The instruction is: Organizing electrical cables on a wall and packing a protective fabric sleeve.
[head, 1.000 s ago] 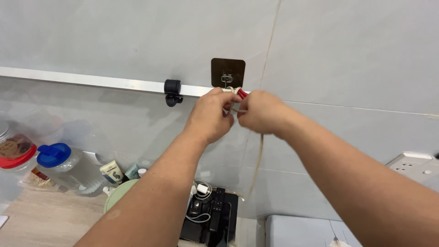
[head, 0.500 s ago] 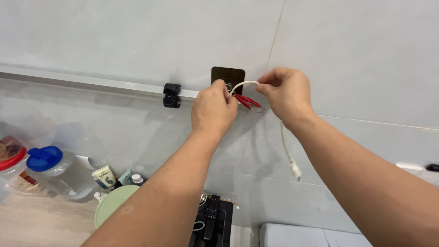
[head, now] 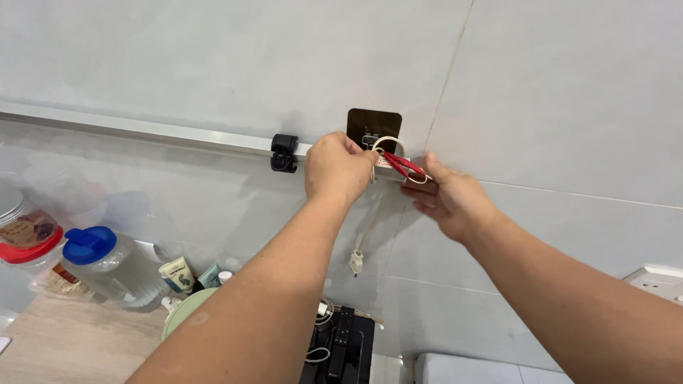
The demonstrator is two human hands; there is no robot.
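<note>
Two hands: both were up at the hook (head: 374,131).
Left hand (head: 340,168): clenched on the cable (head: 370,213).
Right hand (head: 449,199): fingers loose under the red scissors (head: 404,166).
Risk: scissors might have slipped off.

A grey tiled wall (head: 178,57) fills the view, crossed by a metal rail (head: 142,130) carrying a black clip (head: 284,153). At 8 o'clock on the wooden table (head: 64,341) stand a blue-lidded jug (head: 107,267) and, at its 9 o'clock, a red-lidded jar (head: 25,238). Two small tubes (head: 178,274) lean at the jug's 3 o'clock. At 6 o'clock lies a black box (head: 341,348); at 4 o'clock, a white socket (head: 658,281).
</note>
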